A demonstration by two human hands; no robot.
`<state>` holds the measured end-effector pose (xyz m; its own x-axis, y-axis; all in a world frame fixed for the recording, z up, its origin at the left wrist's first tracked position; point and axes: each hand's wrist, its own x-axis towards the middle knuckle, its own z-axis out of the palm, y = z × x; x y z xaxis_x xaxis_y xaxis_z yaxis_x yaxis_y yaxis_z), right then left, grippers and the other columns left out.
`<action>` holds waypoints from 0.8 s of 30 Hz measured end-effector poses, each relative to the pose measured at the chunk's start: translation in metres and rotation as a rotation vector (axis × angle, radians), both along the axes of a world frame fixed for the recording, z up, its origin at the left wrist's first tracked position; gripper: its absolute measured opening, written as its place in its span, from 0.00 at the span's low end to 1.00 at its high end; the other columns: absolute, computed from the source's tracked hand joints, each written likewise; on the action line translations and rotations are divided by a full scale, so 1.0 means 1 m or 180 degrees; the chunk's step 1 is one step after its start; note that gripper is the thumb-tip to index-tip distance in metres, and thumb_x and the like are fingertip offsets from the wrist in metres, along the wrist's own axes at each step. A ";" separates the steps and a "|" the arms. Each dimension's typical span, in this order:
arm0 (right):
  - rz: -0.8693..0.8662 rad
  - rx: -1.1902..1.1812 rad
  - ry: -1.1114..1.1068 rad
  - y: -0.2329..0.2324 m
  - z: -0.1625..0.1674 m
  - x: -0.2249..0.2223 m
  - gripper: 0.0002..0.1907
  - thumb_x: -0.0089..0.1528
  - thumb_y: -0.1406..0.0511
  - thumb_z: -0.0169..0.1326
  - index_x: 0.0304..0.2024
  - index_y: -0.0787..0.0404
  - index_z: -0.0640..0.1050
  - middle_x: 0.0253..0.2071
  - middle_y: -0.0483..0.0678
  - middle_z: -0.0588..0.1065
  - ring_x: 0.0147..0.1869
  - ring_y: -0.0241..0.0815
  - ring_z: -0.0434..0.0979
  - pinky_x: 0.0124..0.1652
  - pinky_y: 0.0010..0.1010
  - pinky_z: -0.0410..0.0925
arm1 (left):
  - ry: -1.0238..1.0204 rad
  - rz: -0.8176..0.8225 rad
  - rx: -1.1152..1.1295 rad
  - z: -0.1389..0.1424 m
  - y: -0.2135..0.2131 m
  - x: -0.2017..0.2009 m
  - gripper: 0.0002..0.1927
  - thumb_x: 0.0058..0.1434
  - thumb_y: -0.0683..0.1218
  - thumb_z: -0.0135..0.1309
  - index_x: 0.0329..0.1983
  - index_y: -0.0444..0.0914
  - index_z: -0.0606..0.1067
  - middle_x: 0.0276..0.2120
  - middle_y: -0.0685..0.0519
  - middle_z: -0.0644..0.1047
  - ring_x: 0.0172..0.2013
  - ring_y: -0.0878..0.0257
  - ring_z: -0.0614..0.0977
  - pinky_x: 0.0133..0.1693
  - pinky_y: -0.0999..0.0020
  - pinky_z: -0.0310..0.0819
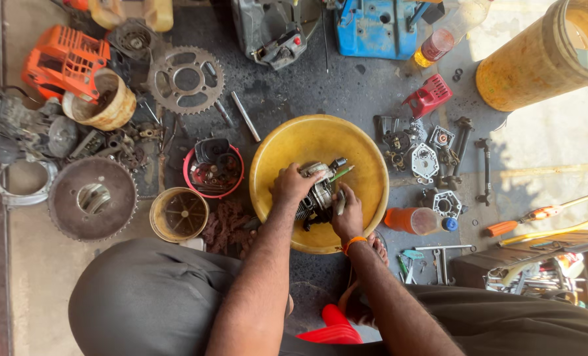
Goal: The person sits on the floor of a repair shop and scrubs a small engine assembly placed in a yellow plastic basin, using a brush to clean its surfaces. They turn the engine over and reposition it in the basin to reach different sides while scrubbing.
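Note:
A yellow basin sits on the floor in front of me. Inside it lies a small grey metal engine part with fins and a green-tipped tool sticking out at its upper right. My left hand grips the top left of the engine part. My right hand, with an orange band at the wrist, holds its right side and a thin tool against it. Both forearms reach in from below, over my dark trousers.
Left of the basin stand a red tub of parts, a small rusty tin and two sprockets. An orange engine cover lies far left. Small carburettor parts, an orange cup, a screwdriver and a yellow drum lie to the right.

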<state>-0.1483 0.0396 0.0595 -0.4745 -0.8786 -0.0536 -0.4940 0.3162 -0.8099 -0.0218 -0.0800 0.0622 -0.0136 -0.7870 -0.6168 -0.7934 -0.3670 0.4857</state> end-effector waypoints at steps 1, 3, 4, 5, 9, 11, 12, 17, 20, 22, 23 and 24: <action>-0.0235 0.0265 -0.0472 -0.002 0.002 0.002 0.20 0.67 0.64 0.51 0.62 0.57 0.74 0.44 0.58 0.79 0.46 0.51 0.81 0.45 0.40 0.73 | 0.0237 0.0451 -0.0118 -0.003 0.006 -0.002 0.45 0.55 0.75 0.56 0.68 0.44 0.69 0.61 0.44 0.74 0.61 0.48 0.76 0.59 0.45 0.71; -0.0703 0.0881 -0.1423 -0.006 0.007 0.004 0.20 0.66 0.62 0.52 0.62 0.52 0.73 0.44 0.59 0.79 0.43 0.54 0.81 0.39 0.45 0.75 | 0.0330 0.1529 -0.0429 -0.014 0.025 -0.006 0.49 0.56 0.75 0.55 0.69 0.38 0.66 0.62 0.38 0.70 0.61 0.43 0.75 0.55 0.44 0.75; -0.0749 0.0965 -0.1371 -0.008 0.009 0.005 0.20 0.66 0.61 0.52 0.61 0.52 0.74 0.44 0.59 0.79 0.42 0.53 0.82 0.38 0.44 0.75 | 0.0185 0.2161 -0.0671 -0.021 0.035 -0.010 0.52 0.57 0.75 0.57 0.71 0.34 0.62 0.64 0.33 0.65 0.61 0.39 0.71 0.52 0.41 0.74; -0.0771 0.1039 -0.1318 -0.010 0.011 0.006 0.19 0.66 0.60 0.53 0.60 0.51 0.75 0.43 0.58 0.80 0.40 0.52 0.82 0.38 0.44 0.75 | 0.0035 0.2803 -0.0947 -0.026 0.043 -0.013 0.55 0.57 0.74 0.59 0.72 0.31 0.58 0.66 0.28 0.59 0.61 0.35 0.68 0.50 0.39 0.73; -0.0040 -0.0110 0.0922 -0.015 0.015 0.011 0.17 0.67 0.60 0.60 0.59 0.53 0.78 0.41 0.60 0.78 0.40 0.59 0.80 0.38 0.43 0.73 | 0.0869 0.3295 -0.0221 -0.032 0.060 -0.018 0.58 0.52 0.77 0.58 0.69 0.30 0.61 0.63 0.35 0.69 0.62 0.44 0.75 0.60 0.50 0.73; -0.0163 0.0695 -0.0247 -0.014 0.015 0.011 0.17 0.66 0.59 0.57 0.58 0.51 0.77 0.43 0.55 0.77 0.37 0.50 0.82 0.36 0.40 0.75 | 0.1202 0.3124 -0.0617 -0.031 0.058 -0.017 0.57 0.47 0.77 0.57 0.68 0.35 0.66 0.63 0.39 0.74 0.62 0.47 0.78 0.61 0.54 0.73; -0.0248 0.1089 -0.0843 -0.012 0.015 0.010 0.18 0.66 0.59 0.55 0.58 0.50 0.77 0.44 0.52 0.76 0.35 0.45 0.83 0.35 0.38 0.76 | 0.0946 0.2952 -0.0275 -0.027 0.055 -0.017 0.56 0.50 0.79 0.53 0.70 0.36 0.65 0.64 0.38 0.72 0.63 0.46 0.76 0.63 0.51 0.71; -0.0120 0.1192 -0.2242 -0.004 0.005 -0.010 0.16 0.67 0.60 0.53 0.58 0.51 0.75 0.41 0.46 0.78 0.34 0.38 0.78 0.33 0.31 0.70 | 0.0116 0.3647 0.0530 -0.004 0.054 -0.038 0.59 0.56 0.80 0.51 0.77 0.41 0.50 0.72 0.34 0.51 0.70 0.35 0.59 0.66 0.39 0.58; 0.0167 0.1301 -0.2487 -0.002 0.001 -0.024 0.15 0.69 0.60 0.52 0.58 0.52 0.75 0.42 0.44 0.78 0.36 0.36 0.76 0.34 0.29 0.69 | 0.0288 0.3655 0.0982 0.006 0.060 -0.053 0.61 0.57 0.81 0.49 0.79 0.42 0.43 0.74 0.34 0.43 0.71 0.32 0.55 0.66 0.36 0.58; 0.0351 0.1321 -0.2395 -0.002 -0.002 -0.031 0.15 0.69 0.59 0.52 0.58 0.52 0.75 0.42 0.44 0.79 0.37 0.35 0.75 0.36 0.29 0.70 | 0.0463 0.3623 0.0753 0.010 0.062 -0.058 0.60 0.55 0.78 0.52 0.79 0.44 0.43 0.75 0.33 0.43 0.70 0.35 0.60 0.64 0.40 0.65; 0.0400 0.1375 -0.2345 -0.002 -0.003 -0.033 0.16 0.68 0.59 0.52 0.58 0.52 0.74 0.42 0.44 0.79 0.37 0.35 0.75 0.36 0.30 0.69 | 0.0546 0.3619 0.0648 0.010 0.062 -0.058 0.60 0.55 0.77 0.53 0.79 0.44 0.43 0.75 0.33 0.44 0.70 0.37 0.62 0.63 0.42 0.69; 0.0446 0.1431 -0.2302 -0.002 -0.004 -0.033 0.16 0.68 0.59 0.52 0.58 0.51 0.74 0.42 0.44 0.79 0.37 0.36 0.75 0.36 0.31 0.69 | 0.0558 0.3410 0.0527 0.011 0.062 -0.057 0.61 0.54 0.74 0.55 0.79 0.43 0.41 0.75 0.33 0.40 0.70 0.37 0.61 0.62 0.43 0.70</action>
